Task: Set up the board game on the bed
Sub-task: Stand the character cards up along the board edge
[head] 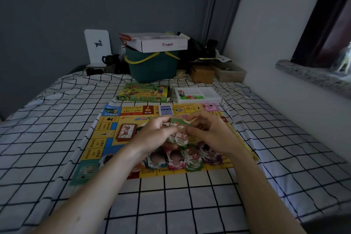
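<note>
Bed: I see the checked sheet (171, 205) nearest me, both forearms reaching out over it.
Money piles: sorted play notes (175, 159) lie in a row along the near edge of the board (106, 138); just under my hands.
Left hand (152, 135): fingers curled, pinching the left end of a small stack of notes (179, 135).
Right hand (210, 135): thumb and fingers pinching the right end of that stack; its long axis seems to run between the hands, both equally near.
Next move, I judge: straight down and toward me onto a pile; the row lies directly below the fingers.
Card decks: a red deck (126, 131) left on the board; a blue deck (166, 110) beyond.
Far: game box (143, 93) and pieces tray (197, 94) past the board.
</note>
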